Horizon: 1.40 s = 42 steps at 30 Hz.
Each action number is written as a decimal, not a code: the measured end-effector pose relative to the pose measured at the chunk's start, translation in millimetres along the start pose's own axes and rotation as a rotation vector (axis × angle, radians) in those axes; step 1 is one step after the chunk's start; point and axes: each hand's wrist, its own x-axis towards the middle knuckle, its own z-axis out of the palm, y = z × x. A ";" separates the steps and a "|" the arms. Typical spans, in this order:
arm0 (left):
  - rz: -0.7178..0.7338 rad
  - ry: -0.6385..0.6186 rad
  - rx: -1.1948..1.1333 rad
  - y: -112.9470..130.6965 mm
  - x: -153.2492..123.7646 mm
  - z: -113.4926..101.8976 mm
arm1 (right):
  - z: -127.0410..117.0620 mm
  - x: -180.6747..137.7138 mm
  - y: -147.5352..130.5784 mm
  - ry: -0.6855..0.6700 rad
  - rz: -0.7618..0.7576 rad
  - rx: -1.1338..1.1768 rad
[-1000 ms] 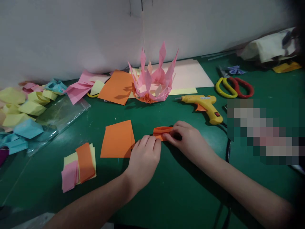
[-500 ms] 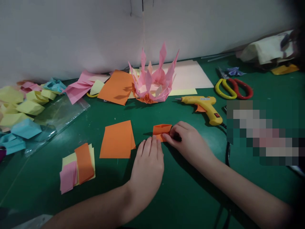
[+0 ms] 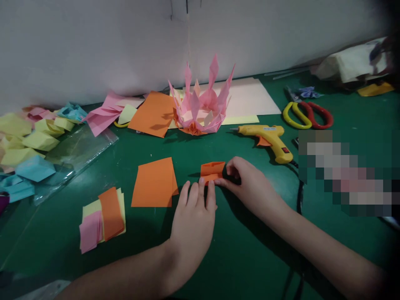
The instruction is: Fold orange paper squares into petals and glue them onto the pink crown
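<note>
A small piece of folded orange paper lies on the green table, its upper flap standing partly up. My left hand is flat, palm down, with fingers stretched out and a little apart; the tips of two of them press on the paper's lower edge. At the paper's right end is my right hand, fingers curled and the thumb tip touching the lower right corner. Left of the folded piece rest orange paper sheets. Farther left is a small stack of yellow, pink and orange slips.
Behind stands a pink and orange folded-paper flower beside pale sheets. A yellow glue gun and scissors lie to the right. Folded yellow and blue pieces fill the far left, near a clear plastic bag.
My left fingers have spread slightly and moved along the lower edge of the folded orange paper. My right hand has shifted slightly right, its fingers loosening at the paper's right end.
</note>
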 end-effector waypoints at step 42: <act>0.035 -0.032 -0.449 -25.7 12.4 -2.5 | -23.1 -3.2 3.3 -0.272 -0.433 0.162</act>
